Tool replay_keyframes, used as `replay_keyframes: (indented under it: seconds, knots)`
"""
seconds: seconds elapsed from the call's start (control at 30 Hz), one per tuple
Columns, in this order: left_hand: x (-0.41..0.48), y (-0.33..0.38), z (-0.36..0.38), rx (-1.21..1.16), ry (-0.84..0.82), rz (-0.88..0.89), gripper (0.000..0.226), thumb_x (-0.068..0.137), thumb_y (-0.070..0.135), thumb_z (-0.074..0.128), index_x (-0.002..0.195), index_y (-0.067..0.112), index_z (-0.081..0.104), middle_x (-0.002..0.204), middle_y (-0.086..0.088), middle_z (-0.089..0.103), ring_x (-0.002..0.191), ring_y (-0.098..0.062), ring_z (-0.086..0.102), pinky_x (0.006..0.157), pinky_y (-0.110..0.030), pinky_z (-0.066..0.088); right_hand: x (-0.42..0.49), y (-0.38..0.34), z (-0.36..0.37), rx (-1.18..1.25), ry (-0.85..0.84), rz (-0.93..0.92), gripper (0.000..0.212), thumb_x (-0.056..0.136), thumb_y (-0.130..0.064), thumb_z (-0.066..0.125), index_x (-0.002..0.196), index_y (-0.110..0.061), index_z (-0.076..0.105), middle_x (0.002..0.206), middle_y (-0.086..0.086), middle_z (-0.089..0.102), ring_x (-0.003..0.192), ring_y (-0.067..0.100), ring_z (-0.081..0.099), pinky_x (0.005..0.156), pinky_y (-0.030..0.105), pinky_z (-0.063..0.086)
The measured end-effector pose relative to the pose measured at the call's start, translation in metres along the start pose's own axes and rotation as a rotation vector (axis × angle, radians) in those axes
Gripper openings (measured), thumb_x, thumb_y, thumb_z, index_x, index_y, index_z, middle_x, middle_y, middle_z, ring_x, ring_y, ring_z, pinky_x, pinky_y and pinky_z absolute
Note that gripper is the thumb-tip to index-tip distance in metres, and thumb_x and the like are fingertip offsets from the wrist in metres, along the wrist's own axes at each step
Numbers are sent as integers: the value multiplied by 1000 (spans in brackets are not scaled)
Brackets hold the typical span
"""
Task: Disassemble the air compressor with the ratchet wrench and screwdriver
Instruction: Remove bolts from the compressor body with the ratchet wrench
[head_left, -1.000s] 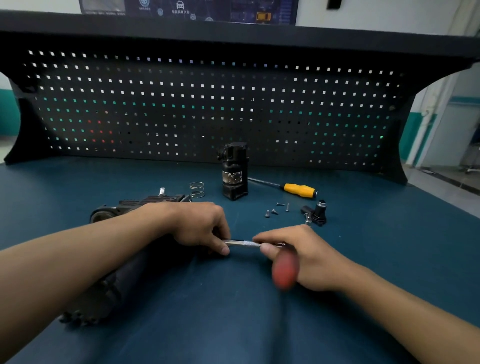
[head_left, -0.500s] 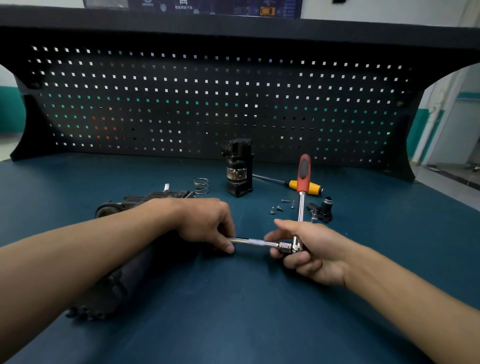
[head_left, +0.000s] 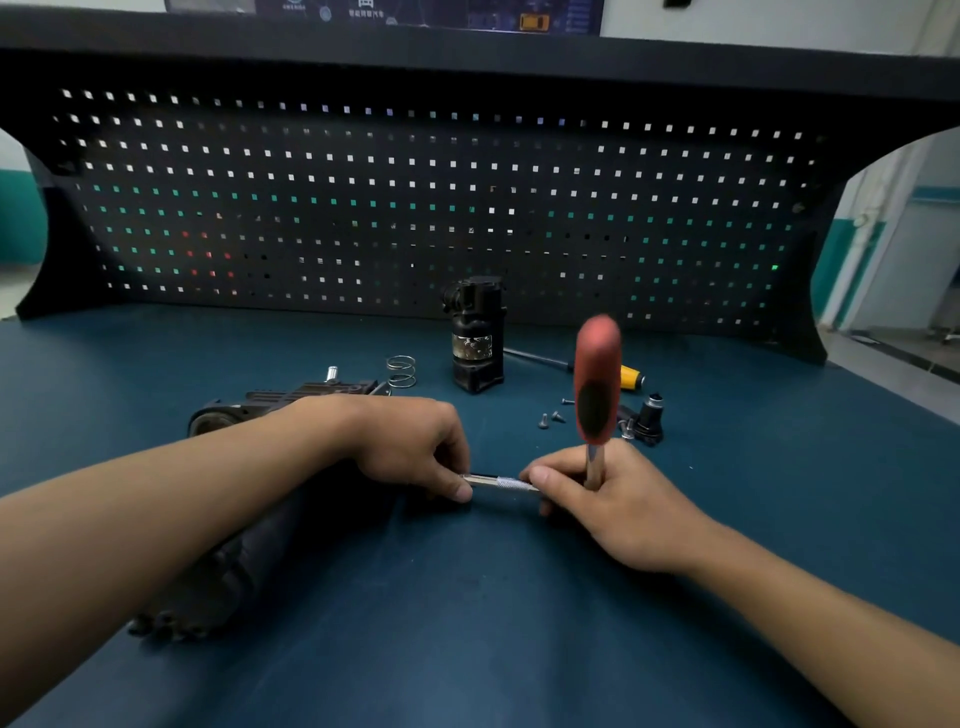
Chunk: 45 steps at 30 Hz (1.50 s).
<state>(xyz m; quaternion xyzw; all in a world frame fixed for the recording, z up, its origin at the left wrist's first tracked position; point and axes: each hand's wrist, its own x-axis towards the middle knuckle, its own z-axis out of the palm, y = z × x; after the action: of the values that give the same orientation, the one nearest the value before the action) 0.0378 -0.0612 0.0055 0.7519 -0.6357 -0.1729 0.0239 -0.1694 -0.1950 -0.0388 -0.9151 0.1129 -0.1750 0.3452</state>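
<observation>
The black air compressor body (head_left: 218, 577) lies on the blue bench, mostly under my left forearm. My left hand (head_left: 410, 441) pinches the near end of a silver extension bar (head_left: 501, 482) where it meets the compressor. My right hand (head_left: 608, 499) grips the head of the ratchet wrench, whose red and black handle (head_left: 597, 382) stands upright and blurred. A yellow-handled screwdriver (head_left: 626, 375) lies behind the ratchet handle, partly hidden by it.
A removed black compressor part (head_left: 475, 335) stands upright near the pegboard (head_left: 415, 208). A wire spring (head_left: 401, 370) sits to its left. Several loose screws (head_left: 550, 415) and a small black fitting (head_left: 649, 421) lie right of centre.
The ratchet handle swung from low toward me up to vertical. It now stands upright and closer to the camera. My left hand stayed on the extension bar.
</observation>
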Motion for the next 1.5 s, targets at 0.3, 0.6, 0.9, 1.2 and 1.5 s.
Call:
replay_keyframes:
  seconds: [0.3,0.6,0.9,1.2,1.5]
  knots:
    - [0,0,-1,-13,14,57,19,91,41,70,77,28,74,60,20,63,57,6,53,57,-9,38,0,6,-3,-91,-53,-171,11,97,-19,62,97,-13,71,83,13,67,78,32,60,73,47,52]
    - [0,-3,-1,15,24,76,22,88,45,72,93,24,78,69,17,69,62,4,57,61,-12,42,12,-13,-7,896,-170,717,32,100,-39,55,96,-10,66,75,12,72,35,5,33,28,13,19]
    - [3,-5,0,7,40,66,22,86,45,74,91,24,78,72,16,72,63,5,59,59,-8,41,12,-9,-4,820,-159,671,26,101,-33,54,99,-10,65,74,12,72,32,6,31,30,14,20]
    - [2,0,3,21,15,21,22,92,43,68,89,22,74,71,14,70,61,4,58,58,-11,43,5,-7,-1,318,-7,180,20,99,-31,62,90,-15,71,75,5,76,41,13,45,40,19,33]
    - [3,7,4,0,-12,61,25,99,42,57,85,23,67,70,8,67,61,-3,56,59,-16,42,1,8,-5,-223,-7,-265,26,94,-27,65,116,-40,61,92,-11,72,85,11,66,76,38,53]
